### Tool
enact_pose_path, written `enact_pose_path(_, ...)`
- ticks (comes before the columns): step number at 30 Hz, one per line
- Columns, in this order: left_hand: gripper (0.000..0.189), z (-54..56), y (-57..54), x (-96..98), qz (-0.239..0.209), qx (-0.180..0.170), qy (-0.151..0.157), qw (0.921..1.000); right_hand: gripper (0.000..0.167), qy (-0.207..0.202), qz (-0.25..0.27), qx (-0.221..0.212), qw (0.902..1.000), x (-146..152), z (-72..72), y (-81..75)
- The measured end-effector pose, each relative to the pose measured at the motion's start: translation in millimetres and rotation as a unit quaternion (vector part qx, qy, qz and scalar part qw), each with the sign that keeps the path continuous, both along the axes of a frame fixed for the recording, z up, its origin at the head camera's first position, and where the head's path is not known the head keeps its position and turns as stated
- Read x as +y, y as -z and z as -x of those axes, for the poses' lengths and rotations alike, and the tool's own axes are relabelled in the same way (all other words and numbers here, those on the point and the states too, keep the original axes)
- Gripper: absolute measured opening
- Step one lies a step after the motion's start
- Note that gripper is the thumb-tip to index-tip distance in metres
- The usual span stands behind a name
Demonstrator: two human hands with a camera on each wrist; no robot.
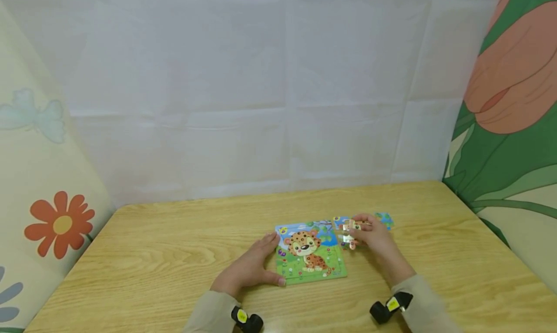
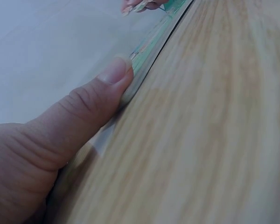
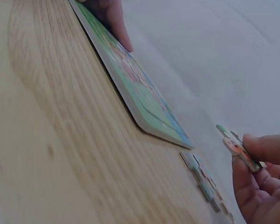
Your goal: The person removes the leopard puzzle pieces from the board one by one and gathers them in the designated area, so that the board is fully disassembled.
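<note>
A square jigsaw board [image 1: 310, 248] with a cartoon leopard on green grass and blue sky lies flat on the table. My left hand [image 1: 251, 266] rests along its left side, thumb at the lower left corner and fingers near the upper left. In the left wrist view the thumb [image 2: 91, 100] presses against the board's edge. Just right of the board, my right hand [image 1: 377, 237] pinches a puzzle piece [image 3: 241, 151] between thumb and fingers, raised above the table. Loose puzzle pieces [image 3: 206, 184] lie below that hand, beside the board's corner, partly covered by it in the head view.
Another blue and green loose piece [image 1: 385, 220] lies beyond the right hand. The wooden table [image 1: 183, 246] reaches back to a white cloth wall [image 1: 196, 91]. Flower-patterned panels [image 1: 509, 96] stand at both sides.
</note>
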State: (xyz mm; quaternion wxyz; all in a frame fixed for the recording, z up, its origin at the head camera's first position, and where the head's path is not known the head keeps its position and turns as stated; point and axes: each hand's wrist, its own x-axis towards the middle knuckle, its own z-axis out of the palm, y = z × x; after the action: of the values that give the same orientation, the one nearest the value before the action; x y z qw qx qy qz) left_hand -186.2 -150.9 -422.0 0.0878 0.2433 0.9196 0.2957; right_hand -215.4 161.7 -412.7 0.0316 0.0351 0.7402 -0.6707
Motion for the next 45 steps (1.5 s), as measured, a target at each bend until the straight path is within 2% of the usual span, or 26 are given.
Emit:
enact_pose_path(9,0.109,-0.7,-0.5,-0.1,0.002,-0.004,0.000,1.0000,0.040,0.008,-0.010,0.005,0.9999,16,0.1,3.9)
enact_pose_path(15,0.109,-0.4,0.1,-0.5,0.001,-0.004,-0.002,1.0000,0.039,0.017,-0.078,-0.001,0.9968,24,-0.7,3.2)
enact_pose_path(19,0.109,0.5,0.5,-0.5,0.000,-0.008,-0.002,1.0000,0.041,0.023,-0.080,-0.011,0.9965,28,-0.9,2.7)
enact_pose_path(28,0.109,1.1,0.0,0.2,0.001,-0.007,-0.001,1.0000,0.034,0.038,-0.132,-0.001,0.9905,30,0.2,5.4)
enact_pose_path(31,0.109,0.2,-0.8,0.4,0.001,-0.007,-0.001,1.0000,0.030,0.043,-0.163,0.008,0.9857,29,-0.1,6.3)
enact_pose_path(35,0.109,-0.3,-1.3,0.2,-0.001,-0.007,0.001,1.0000,0.029,0.045,-0.218,0.019,0.9747,29,-0.8,5.7)
enact_pose_path(42,0.108,-0.6,-2.2,0.5,0.000,-0.009,0.001,1.0000,0.032,0.037,-0.309,0.026,0.9499,31,-1.4,3.5)
enact_pose_path(45,0.108,-0.9,-2.1,0.2,-0.001,-0.013,0.000,0.9999,0.031,0.035,-0.316,0.034,0.9475,32,-0.5,4.4)
